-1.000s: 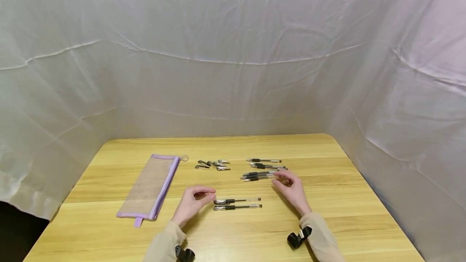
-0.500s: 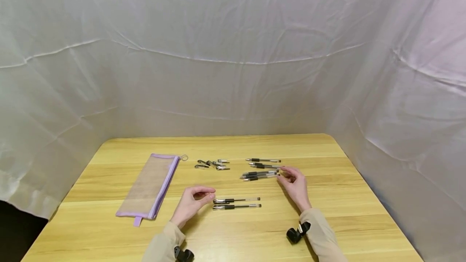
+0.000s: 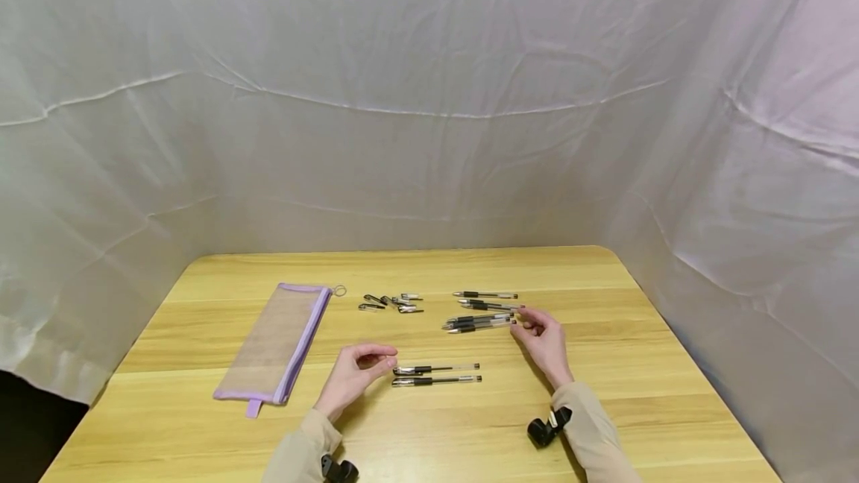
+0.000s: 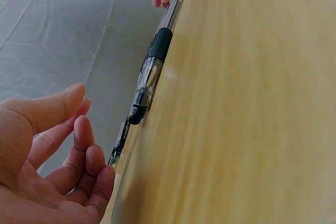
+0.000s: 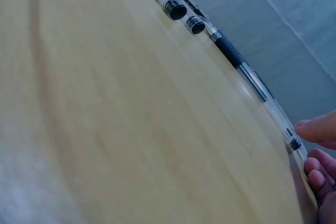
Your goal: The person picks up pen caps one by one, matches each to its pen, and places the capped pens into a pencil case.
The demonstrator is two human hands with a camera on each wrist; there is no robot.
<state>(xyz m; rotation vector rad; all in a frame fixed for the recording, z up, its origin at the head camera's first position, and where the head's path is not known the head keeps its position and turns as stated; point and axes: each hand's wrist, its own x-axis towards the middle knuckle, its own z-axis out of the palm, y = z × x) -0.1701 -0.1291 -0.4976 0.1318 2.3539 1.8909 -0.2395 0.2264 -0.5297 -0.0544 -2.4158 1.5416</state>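
My left hand (image 3: pixel 357 379) rests on the table, thumb and fingers loosely bent and apart, with nothing between them. Right beside its fingertips lie two capped gel pens, an upper capped pen (image 3: pixel 436 369) and a lower capped pen (image 3: pixel 436 381), side by side with caps to the left. My right hand (image 3: pixel 545 345) is at the right ends of several uncapped gel pens (image 3: pixel 479 321), tips pointing left. In the right wrist view its thumb (image 5: pixel 315 129) is right at the clear end of an uncapped pen (image 5: pixel 262 94), with the other fingers loosely bent below.
Several loose pen caps (image 3: pixel 392 303) lie at the back middle of the wooden table (image 3: pixel 429 438). A purple-edged mesh zip pouch (image 3: pixel 275 341) lies flat on the left, its ring at the far end. Grey cloth (image 3: pixel 429 170) hangs around the back and sides.
My right hand has shifted slightly right, off the pens it overlapped, and more of their ends show now. The left hand and the two capped pens stay in place.
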